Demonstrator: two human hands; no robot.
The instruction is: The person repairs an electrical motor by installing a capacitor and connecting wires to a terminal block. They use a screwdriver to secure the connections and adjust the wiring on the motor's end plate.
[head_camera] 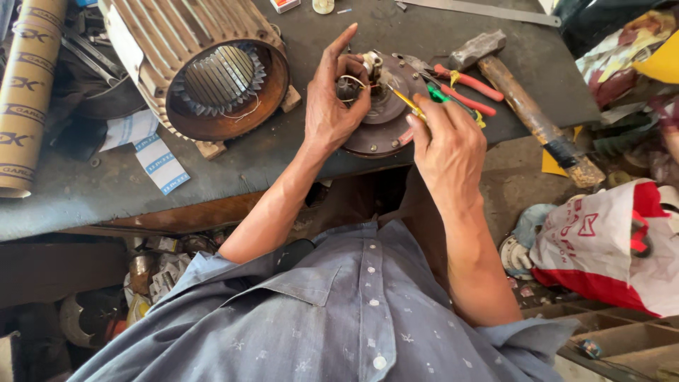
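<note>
my left hand (332, 106) pinches wires on round end plate (385, 113) | my right hand (449, 145) grips yellow screwdriver (408, 101) | keep tip seated, plate steady, wires clear

Round rusty motor end plate (382, 124) flat at bench edge, yellow-handled screwdriver (408, 103) angled onto it

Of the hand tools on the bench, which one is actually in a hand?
The yellow-handled screwdriver, pinched in the right hand. The red-handled pliers and wooden-handled hammer lie untouched beside it.
</note>
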